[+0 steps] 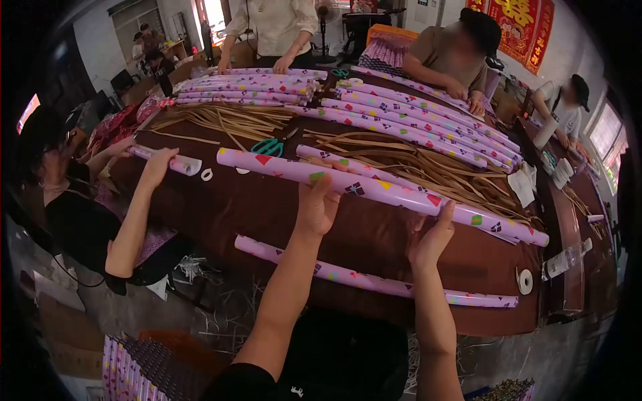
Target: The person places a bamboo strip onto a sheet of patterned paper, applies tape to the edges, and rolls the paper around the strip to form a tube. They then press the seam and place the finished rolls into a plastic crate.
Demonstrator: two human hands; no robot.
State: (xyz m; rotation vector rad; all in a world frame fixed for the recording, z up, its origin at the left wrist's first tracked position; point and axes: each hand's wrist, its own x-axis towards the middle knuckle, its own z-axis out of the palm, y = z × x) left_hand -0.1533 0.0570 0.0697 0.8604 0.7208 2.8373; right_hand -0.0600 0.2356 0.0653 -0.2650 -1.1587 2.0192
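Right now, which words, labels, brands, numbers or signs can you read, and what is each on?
"囍", as it appears, partly cut off: large gold character on the red banner.
Too small or blurred to read: the banner's smaller characters, the wall notice and the lit panel at far left.

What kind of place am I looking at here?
Probably a small workshop for rolling gift wrap: the left hand and right hand hold a patterned roll, more lie on the brown-covered table beside teal scissors, and several people work around it.
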